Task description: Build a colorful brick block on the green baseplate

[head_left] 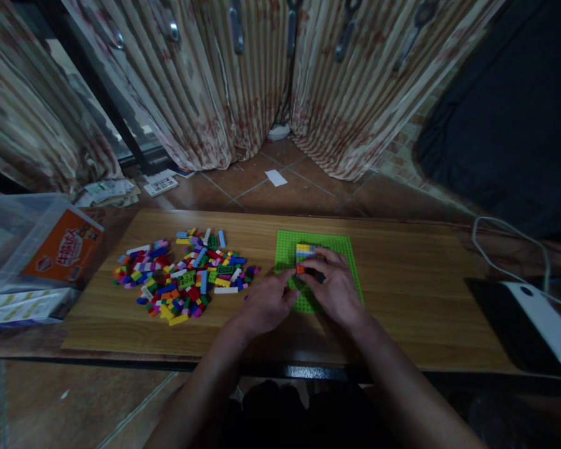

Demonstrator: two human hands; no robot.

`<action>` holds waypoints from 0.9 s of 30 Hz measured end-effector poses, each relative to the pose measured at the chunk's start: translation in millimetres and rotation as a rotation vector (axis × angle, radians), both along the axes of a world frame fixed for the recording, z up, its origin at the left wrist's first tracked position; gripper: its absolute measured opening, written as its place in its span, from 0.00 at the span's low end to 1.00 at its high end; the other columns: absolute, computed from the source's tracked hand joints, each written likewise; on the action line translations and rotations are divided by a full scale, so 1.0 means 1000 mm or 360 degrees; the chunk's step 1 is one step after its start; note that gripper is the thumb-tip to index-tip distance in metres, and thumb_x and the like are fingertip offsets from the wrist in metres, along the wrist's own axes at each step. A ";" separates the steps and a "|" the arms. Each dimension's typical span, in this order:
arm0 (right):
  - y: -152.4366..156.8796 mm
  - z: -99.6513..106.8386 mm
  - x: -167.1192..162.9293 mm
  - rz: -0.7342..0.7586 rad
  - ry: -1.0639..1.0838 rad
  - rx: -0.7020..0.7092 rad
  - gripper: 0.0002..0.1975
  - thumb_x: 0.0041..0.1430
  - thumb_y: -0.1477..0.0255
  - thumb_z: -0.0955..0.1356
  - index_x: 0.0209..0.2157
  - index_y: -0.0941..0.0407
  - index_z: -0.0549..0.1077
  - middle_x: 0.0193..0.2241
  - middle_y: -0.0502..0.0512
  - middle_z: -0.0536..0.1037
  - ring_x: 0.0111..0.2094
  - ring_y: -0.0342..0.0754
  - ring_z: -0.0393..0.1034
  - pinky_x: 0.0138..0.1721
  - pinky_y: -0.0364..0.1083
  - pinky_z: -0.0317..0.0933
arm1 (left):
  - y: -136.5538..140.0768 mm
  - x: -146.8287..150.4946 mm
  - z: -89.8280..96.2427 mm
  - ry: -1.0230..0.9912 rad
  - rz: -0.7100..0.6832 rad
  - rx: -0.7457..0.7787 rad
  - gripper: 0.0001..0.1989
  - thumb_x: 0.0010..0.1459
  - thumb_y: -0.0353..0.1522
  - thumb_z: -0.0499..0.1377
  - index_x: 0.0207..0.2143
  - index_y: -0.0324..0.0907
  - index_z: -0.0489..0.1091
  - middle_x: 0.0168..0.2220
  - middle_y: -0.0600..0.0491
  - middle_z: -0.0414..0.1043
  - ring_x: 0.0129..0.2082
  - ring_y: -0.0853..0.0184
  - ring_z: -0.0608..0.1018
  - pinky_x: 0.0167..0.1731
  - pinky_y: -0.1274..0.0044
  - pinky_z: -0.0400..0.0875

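On the green baseplate (287, 243) stands a small block of toy bricks (303, 249), yellow along the far side with grey-blue below. An orange brick (300, 269) sits at its near left corner. My right hand (334, 284) covers the block's right side, its thumb and fingers closed around the bricks. From the left, my left hand (271, 300) reaches over the baseplate's edge. Its index finger is stretched toward the orange brick and seems to touch it, with the thumb apart and lower. Part of the block is hidden under my right fingers.
A heap of loose coloured bricks (182, 274) covers the left part of the wooden table (416, 287). Left of it stand a clear plastic bin (23, 212) and a white box (28, 307). A black-and-white flat object (537, 312) and a white cable (509, 271) lie right.
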State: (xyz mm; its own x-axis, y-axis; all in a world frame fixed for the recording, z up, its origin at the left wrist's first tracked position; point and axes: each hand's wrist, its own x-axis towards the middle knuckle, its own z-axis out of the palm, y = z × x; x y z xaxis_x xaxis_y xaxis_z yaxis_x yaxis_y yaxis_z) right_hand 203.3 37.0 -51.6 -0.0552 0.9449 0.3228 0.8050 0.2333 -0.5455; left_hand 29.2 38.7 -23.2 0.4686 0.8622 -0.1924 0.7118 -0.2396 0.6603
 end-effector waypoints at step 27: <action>-0.001 -0.005 0.003 -0.0378 0.0023 -0.0151 0.28 0.57 0.55 0.66 0.55 0.56 0.69 0.57 0.66 0.65 0.60 0.63 0.56 0.56 0.64 0.55 | -0.007 0.010 -0.004 0.0308 -0.0048 0.0260 0.25 0.62 0.34 0.51 0.62 0.42 0.60 0.36 0.47 0.78 0.39 0.59 0.79 0.42 0.70 0.72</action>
